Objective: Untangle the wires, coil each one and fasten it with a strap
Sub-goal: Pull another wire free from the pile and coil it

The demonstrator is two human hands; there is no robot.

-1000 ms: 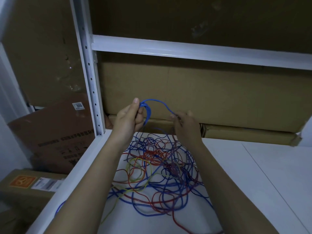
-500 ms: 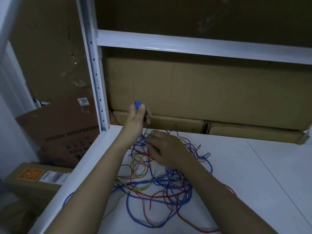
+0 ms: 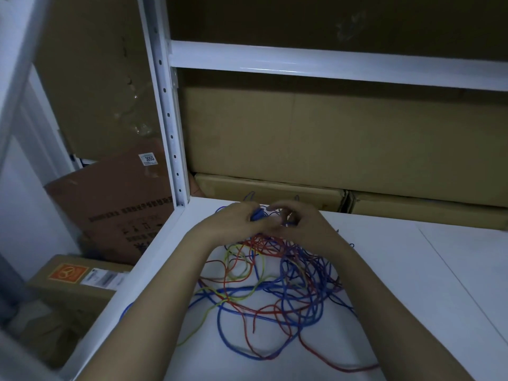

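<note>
Wire tangle [image 3: 275, 284]: red, blue, yellow strands loose on counter [image 3: 412, 284], nearest viewer. Beyond tangle: left hand [image 3: 236, 221] grips small blue coil [image 3: 257, 215]; right hand [image 3: 299, 222], fingers curled, pinches strand beside it. Step: coiling blue wire. Next: draw more slack free, wrap again. Behind tangle: cardboard boxes [image 3: 302, 133].
</note>
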